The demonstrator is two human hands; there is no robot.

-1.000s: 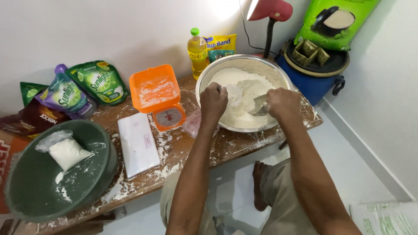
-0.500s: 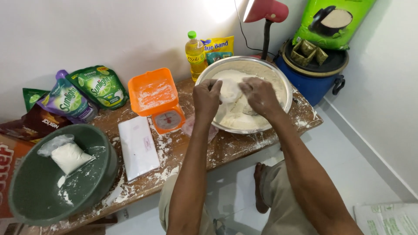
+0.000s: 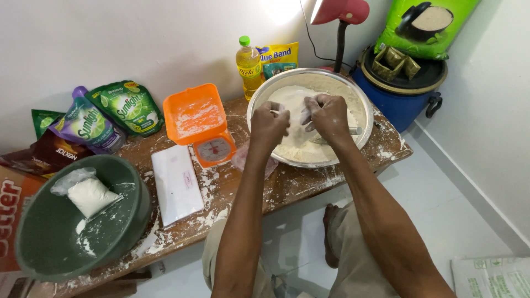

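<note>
A wide metal bowl of white flour stands at the right end of the flour-dusted wooden table. Both my hands hover over the flour, close together. My left hand and my right hand each pinch an edge of a thin clear plastic bag held between them. A metal scoop lies in the flour just under my right hand. More crumpled clear plastic lies on the table beneath my left forearm.
An orange kitchen scale stands left of the bowl, with a flat white packet before it. A green basin at the left holds a filled bag of flour. An oil bottle, pouches, a red lamp and a blue barrel line the back.
My right hand has left the scoop and moved left to meet my left hand. Both hands have risen over the flour and now grip the clear bag between them.
</note>
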